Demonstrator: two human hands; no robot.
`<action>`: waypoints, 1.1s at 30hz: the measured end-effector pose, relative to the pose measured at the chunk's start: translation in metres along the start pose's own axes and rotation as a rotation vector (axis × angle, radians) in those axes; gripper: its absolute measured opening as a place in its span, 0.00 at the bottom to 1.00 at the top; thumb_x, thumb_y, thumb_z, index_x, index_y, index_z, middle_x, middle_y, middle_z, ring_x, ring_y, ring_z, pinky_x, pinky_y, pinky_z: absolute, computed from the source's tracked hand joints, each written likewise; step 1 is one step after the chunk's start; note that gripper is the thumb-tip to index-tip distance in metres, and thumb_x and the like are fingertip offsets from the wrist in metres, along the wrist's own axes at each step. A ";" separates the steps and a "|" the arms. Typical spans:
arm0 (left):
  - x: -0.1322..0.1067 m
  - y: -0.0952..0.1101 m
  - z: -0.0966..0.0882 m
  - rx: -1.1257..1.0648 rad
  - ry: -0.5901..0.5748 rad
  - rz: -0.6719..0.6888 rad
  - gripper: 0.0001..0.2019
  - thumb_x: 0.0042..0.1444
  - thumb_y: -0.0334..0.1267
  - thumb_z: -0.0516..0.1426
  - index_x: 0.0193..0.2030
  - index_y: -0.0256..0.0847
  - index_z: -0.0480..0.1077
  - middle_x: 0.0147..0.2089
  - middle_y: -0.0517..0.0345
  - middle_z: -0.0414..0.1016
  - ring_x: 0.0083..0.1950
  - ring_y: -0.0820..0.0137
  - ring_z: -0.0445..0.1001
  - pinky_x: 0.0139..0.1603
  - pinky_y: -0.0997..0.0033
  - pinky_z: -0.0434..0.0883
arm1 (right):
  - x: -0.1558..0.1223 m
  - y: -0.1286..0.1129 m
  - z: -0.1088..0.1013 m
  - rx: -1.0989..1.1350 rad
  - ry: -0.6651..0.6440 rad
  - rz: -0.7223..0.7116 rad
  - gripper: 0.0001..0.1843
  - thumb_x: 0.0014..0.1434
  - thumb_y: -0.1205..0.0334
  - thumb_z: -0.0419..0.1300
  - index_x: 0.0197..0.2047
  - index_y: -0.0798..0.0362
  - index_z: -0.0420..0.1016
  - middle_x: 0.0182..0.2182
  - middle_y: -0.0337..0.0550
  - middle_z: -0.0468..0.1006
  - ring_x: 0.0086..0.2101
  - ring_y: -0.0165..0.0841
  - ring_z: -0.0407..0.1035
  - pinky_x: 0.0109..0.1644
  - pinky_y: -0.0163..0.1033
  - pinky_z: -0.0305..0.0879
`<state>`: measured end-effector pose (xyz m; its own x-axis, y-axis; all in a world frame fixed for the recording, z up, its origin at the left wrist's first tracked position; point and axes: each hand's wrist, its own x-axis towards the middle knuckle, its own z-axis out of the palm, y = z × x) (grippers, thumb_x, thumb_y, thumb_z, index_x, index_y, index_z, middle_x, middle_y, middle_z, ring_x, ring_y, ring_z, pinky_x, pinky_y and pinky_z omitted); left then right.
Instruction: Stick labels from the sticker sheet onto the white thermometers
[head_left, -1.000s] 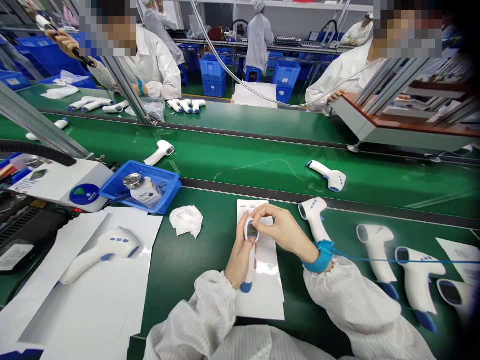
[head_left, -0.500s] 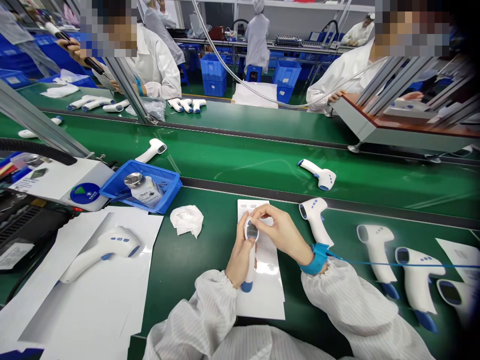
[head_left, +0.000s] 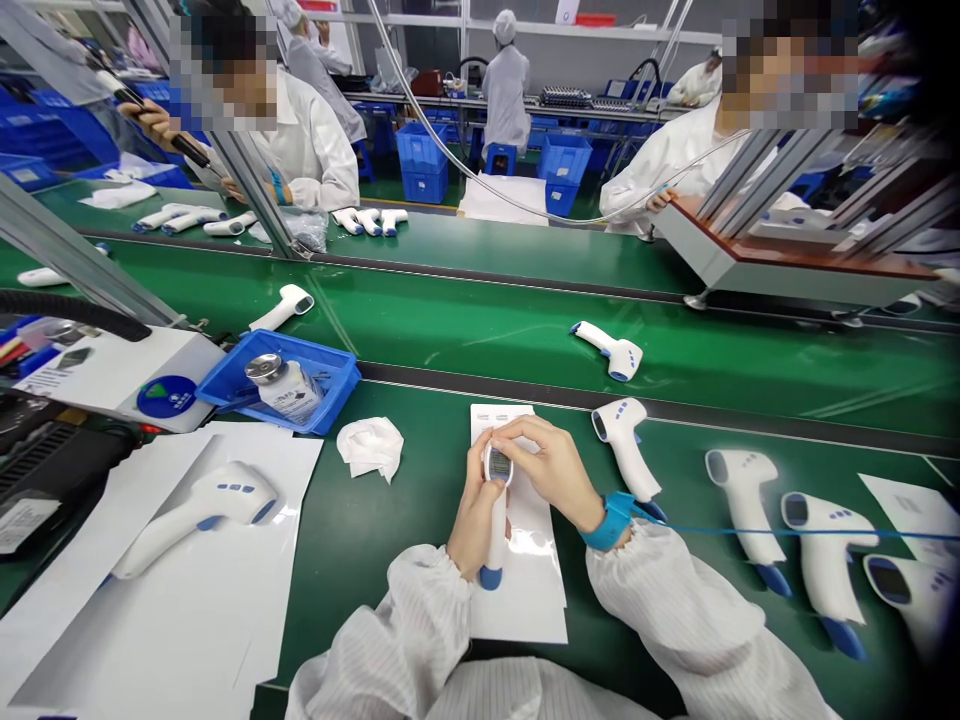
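Note:
My left hand (head_left: 474, 515) is wrapped around the handle of a white infrared thermometer (head_left: 492, 535), its dark screen facing me and its blue base pointing down. At the top of its head, the closed fingertips of my right hand (head_left: 551, 465) grip the casing beside the screen. A blue strap circles my right wrist. Beneath both hands lie white printed sheets (head_left: 521, 610). The nearest other thermometer (head_left: 626, 445) lies just right of my right hand.
More thermometers (head_left: 825, 555) lie at the right. A crumpled white cloth (head_left: 370, 447), a blue tray (head_left: 341, 385) with a metal-topped bottle, and a thermometer on paper (head_left: 202, 510) are left. Ahead, a green conveyor (head_left: 450, 320) carries thermometers (head_left: 611, 350); co-workers sit beyond.
My right fingertips have shifted from the screen's edge to the top of the thermometer's head. Thermometers on the conveyor have moved left. The view has shifted slightly.

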<state>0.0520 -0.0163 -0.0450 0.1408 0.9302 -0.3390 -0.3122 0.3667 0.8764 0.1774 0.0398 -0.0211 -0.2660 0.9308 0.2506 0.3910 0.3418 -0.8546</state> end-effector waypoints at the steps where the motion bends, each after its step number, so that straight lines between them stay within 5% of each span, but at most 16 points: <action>1: 0.002 0.002 0.001 -0.019 0.017 -0.002 0.27 0.62 0.44 0.48 0.68 0.50 0.49 0.31 0.61 0.63 0.25 0.72 0.65 0.19 0.76 0.68 | 0.002 0.001 0.000 -0.001 0.003 0.001 0.06 0.61 0.60 0.61 0.33 0.48 0.78 0.34 0.40 0.81 0.38 0.36 0.73 0.46 0.42 0.65; 8: 0.011 0.015 0.006 -0.035 0.112 -0.094 0.22 0.58 0.54 0.54 0.57 0.50 0.60 0.37 0.58 0.65 0.32 0.70 0.68 0.25 0.71 0.75 | 0.005 0.009 -0.002 0.272 0.038 0.276 0.13 0.59 0.52 0.60 0.31 0.52 0.73 0.30 0.41 0.79 0.35 0.36 0.73 0.43 0.41 0.67; 15: -0.005 0.035 0.015 -0.121 0.051 0.017 0.15 0.62 0.45 0.53 0.54 0.50 0.59 0.52 0.54 0.71 0.49 0.65 0.74 0.43 0.67 0.73 | -0.011 -0.011 -0.001 0.343 -0.056 0.182 0.11 0.63 0.54 0.57 0.47 0.48 0.69 0.49 0.43 0.72 0.48 0.35 0.69 0.56 0.45 0.65; 22: -0.012 0.050 0.014 -0.076 0.083 0.048 0.13 0.61 0.43 0.52 0.53 0.50 0.61 0.46 0.59 0.70 0.45 0.68 0.73 0.43 0.71 0.70 | -0.019 -0.027 -0.005 0.321 -0.174 0.086 0.26 0.57 0.62 0.61 0.58 0.43 0.62 0.58 0.44 0.62 0.61 0.39 0.57 0.66 0.52 0.54; 28: -0.020 0.056 0.020 -0.169 -0.014 0.012 0.11 0.62 0.40 0.51 0.51 0.49 0.62 0.47 0.58 0.70 0.45 0.68 0.73 0.42 0.71 0.71 | -0.020 -0.036 0.002 0.414 -0.130 0.219 0.25 0.56 0.63 0.60 0.57 0.41 0.63 0.61 0.42 0.57 0.62 0.39 0.55 0.64 0.50 0.57; 33: -0.019 0.070 0.016 -0.268 0.079 0.048 0.16 0.60 0.45 0.54 0.54 0.49 0.60 0.42 0.58 0.71 0.38 0.70 0.74 0.41 0.68 0.72 | -0.037 -0.044 0.012 0.622 -0.184 0.370 0.38 0.56 0.58 0.62 0.66 0.41 0.49 0.64 0.45 0.56 0.58 0.37 0.60 0.59 0.45 0.63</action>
<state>0.0424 -0.0089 0.0278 0.0498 0.9411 -0.3345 -0.5554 0.3044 0.7739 0.1591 -0.0113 0.0017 -0.3781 0.9157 -0.1363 -0.0730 -0.1763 -0.9816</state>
